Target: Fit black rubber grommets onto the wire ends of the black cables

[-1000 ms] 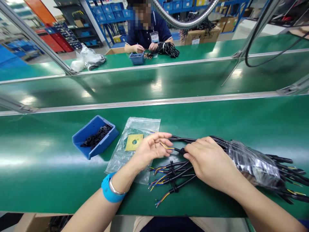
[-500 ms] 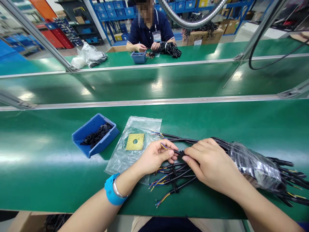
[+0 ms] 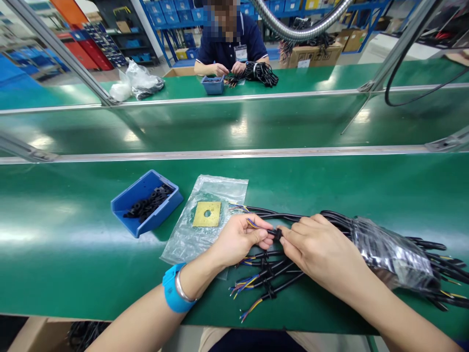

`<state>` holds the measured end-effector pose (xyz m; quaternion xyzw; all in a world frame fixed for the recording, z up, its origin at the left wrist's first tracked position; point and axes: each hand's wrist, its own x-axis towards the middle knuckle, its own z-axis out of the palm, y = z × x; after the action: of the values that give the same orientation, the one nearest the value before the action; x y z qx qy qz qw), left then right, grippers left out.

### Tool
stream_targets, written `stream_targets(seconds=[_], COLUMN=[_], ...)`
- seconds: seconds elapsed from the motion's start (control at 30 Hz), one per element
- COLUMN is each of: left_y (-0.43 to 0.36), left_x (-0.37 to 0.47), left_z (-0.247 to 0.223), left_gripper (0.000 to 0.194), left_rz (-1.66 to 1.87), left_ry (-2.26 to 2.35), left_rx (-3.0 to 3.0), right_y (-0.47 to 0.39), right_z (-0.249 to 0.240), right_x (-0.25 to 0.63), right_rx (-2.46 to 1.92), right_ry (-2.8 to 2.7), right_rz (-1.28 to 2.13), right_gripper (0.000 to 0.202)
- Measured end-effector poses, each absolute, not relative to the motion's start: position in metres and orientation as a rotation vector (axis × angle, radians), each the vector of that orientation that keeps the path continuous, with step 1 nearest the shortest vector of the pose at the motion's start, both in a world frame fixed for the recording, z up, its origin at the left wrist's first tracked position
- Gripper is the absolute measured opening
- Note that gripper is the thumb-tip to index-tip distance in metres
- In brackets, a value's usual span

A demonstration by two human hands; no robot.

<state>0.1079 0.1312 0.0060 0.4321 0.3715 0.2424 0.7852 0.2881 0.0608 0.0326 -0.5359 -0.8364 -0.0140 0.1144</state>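
Glossy clear plastic bag (image 3: pixel 200 187); smooth, shiny green tabletop (image 3: pixel 73 274).

The worktop (image 3: pixel 66 264) is plain green, the angular bin (image 3: pixel 161 215) mid-blue with black small parts (image 3: pixel 150 203) inside, and the square plate (image 3: pixel 200 215) mottled yellow around its hole, on a clear, whitish bag (image 3: pixel 179 239). Black covers the pinched cable (image 3: pixel 270 231), its collar-like fitting (image 3: pixel 278 234) and the cable bundle (image 3: pixel 333 220), while the loose wire ends (image 3: pixel 252 310) mix yellow, blue and reddish brown, and the wristband (image 3: pixel 176 288) is bright sky blue beside a silver bangle (image 3: pixel 181 288). Beyond, a navy shirt (image 3: pixel 252 36) carries white collar trim, near brown cartons (image 3: pixel 315 55), a red cabinet (image 3: pixel 88 54) and 1 orange post (image 3: pixel 68 13).
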Motion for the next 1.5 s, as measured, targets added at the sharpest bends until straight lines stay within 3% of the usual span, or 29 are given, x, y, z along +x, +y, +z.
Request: stream_targets(seconds=[0.4,0.67,0.83,1.03,1.23,1.33,1.43,1.5], left_y=[0.130,0.135,0.144,0.145,0.134,0.132,0.136,0.140], left_x=[0.109,0.101,0.091,0.089,0.086,0.084,0.081,0.078], left_z=[0.005,0.008,0.013,0.018,0.029,0.031,0.031,0.031], left_gripper=[0.025,0.024,0.019,0.026,0.026,0.025,0.024,0.025], left_rz=[0.511,0.407,0.429,0.465,0.246,0.272,0.291,0.275], left_ry=[0.831,0.841,0.788,0.739,0.587,0.618,0.650,0.696], left_rx=[0.877,0.925,1.238,1.636,2.025,2.116,2.168,2.180], right_y=[0.061,0.062,0.060,0.058,0.075,0.082,0.084,0.083], right_z=[0.030,0.033,0.035,0.039,0.045,0.044,0.043,0.043], right_x=[0.289,0.287,0.284,0.292,0.286,0.281,0.281,0.282], right_rx=[-1.533,-1.558,-1.553,-1.526,-1.870,-2.030,-2.029,-1.977], right_ry=[-2.508,-2.546,-2.540,-2.362,-2.408,-2.446,-2.432,-2.403], right_rz=[-0.164,-0.135,-0.074,0.066,-0.262,-0.228,-0.213,-0.225], right_gripper=[0.030,0.023,0.022,0.026,0.026,0.024,0.005,0.011])
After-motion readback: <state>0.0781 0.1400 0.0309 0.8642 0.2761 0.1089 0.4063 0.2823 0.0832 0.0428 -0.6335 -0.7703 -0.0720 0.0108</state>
